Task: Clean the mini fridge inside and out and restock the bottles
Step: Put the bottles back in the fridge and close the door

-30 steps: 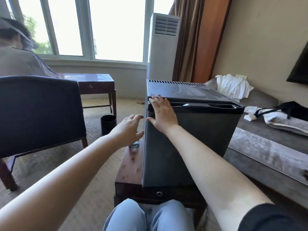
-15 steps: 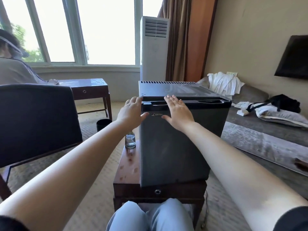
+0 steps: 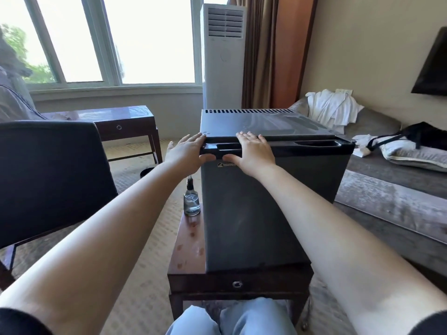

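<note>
— Where is the fridge (image 3: 254, 213) sitting?
— On the table (image 3: 191, 250), closed, a bottle (image 3: 191, 201) standing just beside it.
— And your grips?
— Both are lying released and flat: left grip (image 3: 186, 151) on its top left corner, right grip (image 3: 254, 153) across its top front edge.
</note>
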Demonstrator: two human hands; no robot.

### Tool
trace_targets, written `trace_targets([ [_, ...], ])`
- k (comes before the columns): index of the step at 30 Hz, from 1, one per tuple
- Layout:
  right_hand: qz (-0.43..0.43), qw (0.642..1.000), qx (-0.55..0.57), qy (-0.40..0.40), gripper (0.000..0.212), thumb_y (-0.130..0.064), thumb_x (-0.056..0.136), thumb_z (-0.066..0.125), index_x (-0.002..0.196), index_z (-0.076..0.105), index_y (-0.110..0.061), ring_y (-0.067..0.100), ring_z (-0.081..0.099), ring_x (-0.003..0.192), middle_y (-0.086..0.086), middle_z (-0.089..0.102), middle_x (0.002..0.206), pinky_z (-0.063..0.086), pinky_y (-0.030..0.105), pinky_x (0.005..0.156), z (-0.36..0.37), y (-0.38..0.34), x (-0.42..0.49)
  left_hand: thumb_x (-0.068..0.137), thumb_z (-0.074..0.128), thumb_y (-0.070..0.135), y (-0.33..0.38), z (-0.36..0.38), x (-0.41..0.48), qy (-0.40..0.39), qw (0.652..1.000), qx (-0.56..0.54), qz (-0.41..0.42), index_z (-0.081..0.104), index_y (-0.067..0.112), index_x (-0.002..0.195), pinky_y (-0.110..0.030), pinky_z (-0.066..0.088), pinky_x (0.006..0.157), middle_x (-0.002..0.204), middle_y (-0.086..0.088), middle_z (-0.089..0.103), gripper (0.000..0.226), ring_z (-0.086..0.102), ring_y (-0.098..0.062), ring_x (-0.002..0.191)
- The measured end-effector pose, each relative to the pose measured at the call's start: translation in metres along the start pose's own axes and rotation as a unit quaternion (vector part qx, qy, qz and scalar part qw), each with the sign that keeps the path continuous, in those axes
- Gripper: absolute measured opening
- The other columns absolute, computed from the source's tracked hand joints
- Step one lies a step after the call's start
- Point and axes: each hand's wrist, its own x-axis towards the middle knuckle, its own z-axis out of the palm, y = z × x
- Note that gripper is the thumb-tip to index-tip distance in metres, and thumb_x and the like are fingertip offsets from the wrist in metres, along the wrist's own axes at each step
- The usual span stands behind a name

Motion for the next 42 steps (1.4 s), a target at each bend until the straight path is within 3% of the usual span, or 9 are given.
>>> trace_targets([
  [6,-0.015,1.000,0.000,0.001,0.082,-0.065,0.087,0.049,0.148,0.032,-0.014,0.015,0.024,0.144,0.002,0.032,0.155,0.010,0.033,0.118,-0.002,0.005,-0.002,0.086,0.056,0.058,-0.010,-0.008,0.008,0.000,0.999,-0.024,0.039,0.030,0.025,0.148,-0.043,0.028,0.112,0.155,0.007,0.028,0.075,0.029,-0.018,0.141],
  [14,-0.045,0.998,-0.040,0.016,0.063,-0.063,0.092,0.040,0.144,0.039,-0.027,0.019,0.025,0.143,0.002,0.033,0.154,0.004,0.041,0.118,0.001,0.001,-0.013,0.092,0.048,0.054,-0.007,-0.001,0.000,0.000,0.999,-0.011,0.041,0.029,0.029,0.148,-0.045,0.026,0.113,0.157,0.008,0.022,0.064,0.027,-0.020,0.141],
  [19,-0.057,0.998,0.033,0.026,0.062,-0.066,0.092,0.033,0.134,0.051,-0.025,0.014,0.031,0.141,-0.004,0.045,0.146,0.005,0.040,0.117,-0.015,0.000,-0.040,0.093,0.049,0.052,0.004,-0.003,-0.032,0.090,0.985,-0.094,0.110,0.061,0.025,0.122,-0.037,0.025,0.112,0.147,0.006,0.039,0.042,0.032,-0.021,0.136],
  [23,-0.063,0.981,0.177,0.048,0.045,-0.056,0.095,0.040,0.120,0.065,-0.027,0.013,0.034,0.139,-0.004,0.056,0.136,0.003,0.035,0.118,-0.042,0.009,-0.094,0.098,0.038,0.050,0.024,-0.022,-0.063,0.038,0.938,-0.327,0.104,0.075,0.024,0.090,-0.026,0.038,0.094,0.107,0.006,0.069,0.046,0.058,-0.011,0.105],
  [25,-0.043,0.968,0.243,0.045,0.033,-0.046,0.096,0.047,0.114,0.068,-0.028,0.011,0.032,0.140,-0.005,0.058,0.134,0.005,0.033,0.119,-0.061,0.019,-0.124,0.098,0.042,0.047,0.037,-0.022,-0.075,0.031,0.948,-0.299,0.106,0.074,0.018,0.089,-0.028,0.045,0.081,0.083,0.003,0.069,0.044,0.061,-0.013,0.082],
  [28,0.012,0.951,0.309,0.002,0.017,-0.032,0.095,0.057,0.106,0.070,-0.034,0.008,0.020,0.144,-0.005,0.053,0.139,0.011,0.030,0.118,-0.092,0.043,-0.164,0.096,0.051,0.032,0.060,-0.007,-0.086,0.008,0.969,-0.205,0.134,0.071,0.015,0.096,-0.026,0.046,0.071,0.090,-0.002,0.069,0.026,0.061,-0.019,0.078],
  [33,0.100,0.960,0.253,-0.062,0.030,-0.025,0.091,0.064,0.121,0.066,-0.020,0.012,0.027,0.142,0.000,0.044,0.147,0.017,0.021,0.112,-0.154,0.087,-0.214,0.095,0.052,0.027,0.098,0.038,-0.102,-0.069,0.969,-0.144,0.188,0.071,0.017,0.101,-0.027,0.049,0.079,0.100,-0.003,0.070,0.022,0.062,-0.019,0.086],
  [36,0.151,0.969,0.171,-0.091,0.028,-0.026,0.089,0.066,0.117,0.068,-0.023,0.013,0.054,0.120,-0.004,0.062,0.125,0.037,0.023,0.100,-0.185,0.104,-0.233,0.094,0.053,0.027,0.113,0.061,-0.108,-0.086,0.969,-0.130,0.194,0.071,0.019,0.102,-0.028,0.048,0.084,0.106,-0.002,0.069,0.021,0.062,-0.021,0.097],
  [42,0.189,0.967,-0.090,-0.149,0.057,-0.058,0.090,0.051,0.097,0.066,-0.003,0.027,0.061,0.079,0.011,0.066,0.086,0.045,0.033,0.066,-0.204,0.102,-0.256,0.094,0.052,0.030,0.133,0.092,-0.115,-0.121,0.974,-0.110,0.157,0.066,0.017,0.113,-0.034,0.049,0.088,0.116,-0.006,0.066,0.027,0.060,-0.025,0.105],
])
